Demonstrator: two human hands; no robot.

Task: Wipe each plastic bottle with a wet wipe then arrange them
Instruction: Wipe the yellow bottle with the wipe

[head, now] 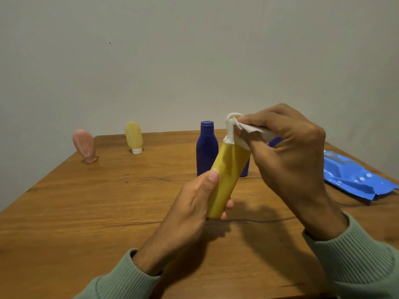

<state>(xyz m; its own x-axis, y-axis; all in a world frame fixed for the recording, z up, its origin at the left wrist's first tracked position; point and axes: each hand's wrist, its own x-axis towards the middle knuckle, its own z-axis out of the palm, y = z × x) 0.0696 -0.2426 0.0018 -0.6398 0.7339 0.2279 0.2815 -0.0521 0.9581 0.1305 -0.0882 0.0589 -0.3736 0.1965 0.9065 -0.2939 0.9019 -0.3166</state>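
Left hand [194,203] grips a tilted yellow bottle [226,178]; right hand [287,152] pinches a wipe [232,126] against its top. Blue bottle [206,147] stands at twelve o'clock, wipe pack [354,178] at three.

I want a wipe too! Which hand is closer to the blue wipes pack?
Right. The right hand, holding a wipe, is just left of the blue wipes pack; the left hand, gripping the yellow bottle, is farther left.

Dim warm indoor light, soft shadows under hands, slight wide-angle edge bending
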